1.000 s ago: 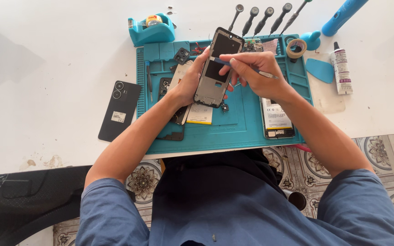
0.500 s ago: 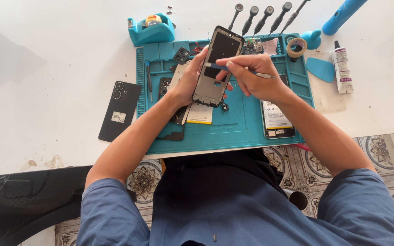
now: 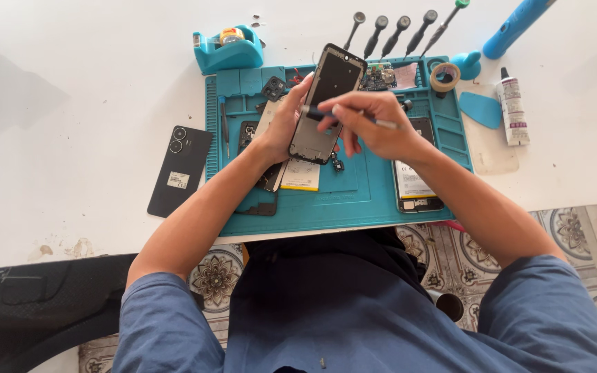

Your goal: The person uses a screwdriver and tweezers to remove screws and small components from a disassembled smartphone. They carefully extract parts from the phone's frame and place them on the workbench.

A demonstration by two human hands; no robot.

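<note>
The opened phone frame (image 3: 326, 103) stands tilted above the blue repair mat (image 3: 367, 200), grasped along its edge by the left hand (image 3: 286, 121). The right hand (image 3: 371, 124) pinches a slim tool (image 3: 316, 112), tip on the frame's inner face. This looks like mid-disassembly probing; any further move calls for a steady frame and light pressure. A black back cover (image 3: 179, 169) lies left of the mat, screwdrivers (image 3: 399, 31) beyond.
</note>
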